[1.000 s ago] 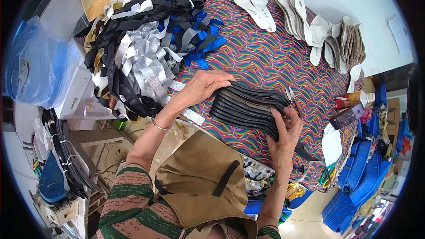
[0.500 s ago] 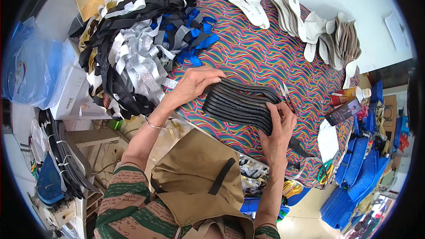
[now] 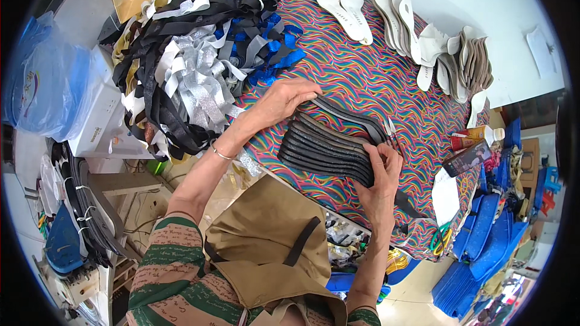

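Note:
A row of black, curved insoles (image 3: 326, 154) stands edge-up on the patterned cloth, pressed close together. My right hand (image 3: 380, 172) is closed round their right end, thumb on the near side and fingers on the far side. Beyond the row, one black insole (image 3: 347, 115) is tilted away, with a gap between it and the others at the left. My left hand (image 3: 283, 104) pinches the left end of this insole between thumb and fingers. Its right end stays close to the row, near my right fingertips.
A heap of black, silver and blue strips (image 3: 199, 66) lies at left. White insoles (image 3: 341, 9) lie along the far side. Scissors (image 3: 391, 130) lie beyond my right hand; a phone-like dark box (image 3: 466, 159) and green-handled scissors (image 3: 440, 238) are at right.
My left hand has drawn the far insole's left end away from the row, opening a gap. My right hand stays on the row's right end. The whole view has shifted slightly.

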A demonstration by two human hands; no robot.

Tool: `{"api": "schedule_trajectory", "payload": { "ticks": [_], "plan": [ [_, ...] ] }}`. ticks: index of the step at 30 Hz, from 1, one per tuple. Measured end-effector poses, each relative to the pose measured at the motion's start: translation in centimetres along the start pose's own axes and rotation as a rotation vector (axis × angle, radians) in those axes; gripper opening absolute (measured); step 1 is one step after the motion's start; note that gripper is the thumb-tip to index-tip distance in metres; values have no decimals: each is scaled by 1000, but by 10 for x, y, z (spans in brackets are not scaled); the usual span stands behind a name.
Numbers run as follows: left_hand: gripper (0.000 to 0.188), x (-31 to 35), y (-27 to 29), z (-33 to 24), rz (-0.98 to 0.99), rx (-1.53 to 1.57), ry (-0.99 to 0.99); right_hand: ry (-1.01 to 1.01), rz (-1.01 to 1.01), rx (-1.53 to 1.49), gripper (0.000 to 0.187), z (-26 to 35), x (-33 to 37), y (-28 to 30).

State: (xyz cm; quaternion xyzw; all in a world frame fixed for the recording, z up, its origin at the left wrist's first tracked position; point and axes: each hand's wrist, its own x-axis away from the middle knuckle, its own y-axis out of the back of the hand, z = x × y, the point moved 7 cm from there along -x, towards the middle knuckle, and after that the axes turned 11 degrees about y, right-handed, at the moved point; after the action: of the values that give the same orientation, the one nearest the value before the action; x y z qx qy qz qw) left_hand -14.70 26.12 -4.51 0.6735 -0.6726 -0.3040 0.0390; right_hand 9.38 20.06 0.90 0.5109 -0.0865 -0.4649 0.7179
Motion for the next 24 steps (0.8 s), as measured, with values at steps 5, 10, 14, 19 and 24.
{"api": "schedule_trajectory", "payload": {
  "ticks": [5, 10, 14, 19, 24],
  "plan": [
    [22, 6, 4, -5, 190, 82, 49, -12, -20, 4, 78, 3, -6, 4],
    [25, 7, 2, 3, 355, 205, 196, 0, -23, -18, 76, 1, -8, 3],
    [23, 2, 4, 5, 386, 181, 260, 39, -27, -30, 77, 8, -8, 3],
    [26, 7, 4, 0, 315, 30, 107, 42, 68, 52, 79, 14, -3, -1],
    [31, 17, -4, -24, 265, -212, -40, 84, 133, 198, 82, 23, -10, -6]
  ]
}}
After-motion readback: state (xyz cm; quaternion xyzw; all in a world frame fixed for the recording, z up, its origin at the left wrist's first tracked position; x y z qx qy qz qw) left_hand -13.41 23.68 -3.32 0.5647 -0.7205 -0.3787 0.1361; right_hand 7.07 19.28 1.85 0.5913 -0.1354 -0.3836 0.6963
